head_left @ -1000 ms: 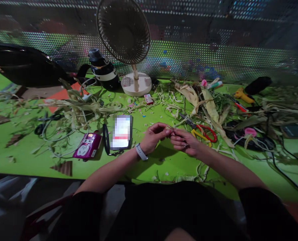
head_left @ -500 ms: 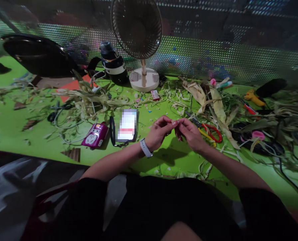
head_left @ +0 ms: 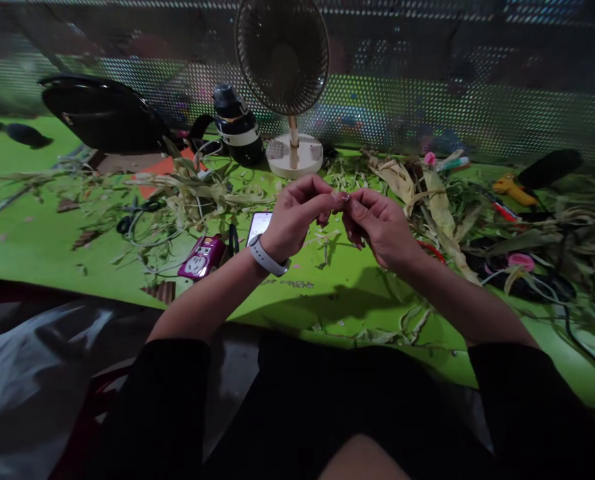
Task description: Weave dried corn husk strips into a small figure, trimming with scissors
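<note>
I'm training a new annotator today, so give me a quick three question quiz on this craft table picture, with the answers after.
1. True or false: the left hand and right hand are resting flat on the green table.
2. Which wrist carries the white wristband?
3. What stands at the back of the table, behind the hands: A) a desk fan, B) a lamp, C) a monitor?

Key
1. False: both are raised, fingertips meeting around something too small to make out.
2. The left.
3. A, the desk fan, beside a dark bottle.
</note>
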A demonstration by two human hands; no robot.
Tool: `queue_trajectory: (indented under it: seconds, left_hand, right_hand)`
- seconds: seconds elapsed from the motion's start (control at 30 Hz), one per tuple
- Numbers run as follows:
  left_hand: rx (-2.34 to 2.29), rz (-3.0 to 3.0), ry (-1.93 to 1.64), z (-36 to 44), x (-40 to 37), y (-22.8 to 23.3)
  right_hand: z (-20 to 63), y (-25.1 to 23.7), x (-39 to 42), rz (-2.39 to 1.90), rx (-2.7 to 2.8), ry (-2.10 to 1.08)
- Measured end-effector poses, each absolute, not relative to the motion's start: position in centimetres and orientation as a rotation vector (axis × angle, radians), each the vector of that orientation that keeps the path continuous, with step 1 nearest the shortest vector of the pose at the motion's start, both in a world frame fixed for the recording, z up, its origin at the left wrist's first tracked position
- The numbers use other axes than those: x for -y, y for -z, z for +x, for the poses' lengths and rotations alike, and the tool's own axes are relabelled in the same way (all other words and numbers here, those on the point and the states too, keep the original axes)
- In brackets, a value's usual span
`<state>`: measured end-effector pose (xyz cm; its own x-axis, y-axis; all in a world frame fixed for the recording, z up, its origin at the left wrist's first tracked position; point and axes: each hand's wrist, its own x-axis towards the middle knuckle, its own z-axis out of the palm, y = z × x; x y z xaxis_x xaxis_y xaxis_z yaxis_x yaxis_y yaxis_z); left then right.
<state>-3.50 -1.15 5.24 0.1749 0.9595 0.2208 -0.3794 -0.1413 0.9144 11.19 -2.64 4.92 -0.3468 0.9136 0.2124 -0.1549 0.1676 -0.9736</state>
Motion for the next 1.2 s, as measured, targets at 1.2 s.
queue_trajectory:
  seconds: [1.2]
  left_hand:
    - [-0.919,0.784,-1.038,-1.4,2.5,2.6]
  right_hand:
    - [15.1,3.8,2.4,-1.126,2.267,-0.037]
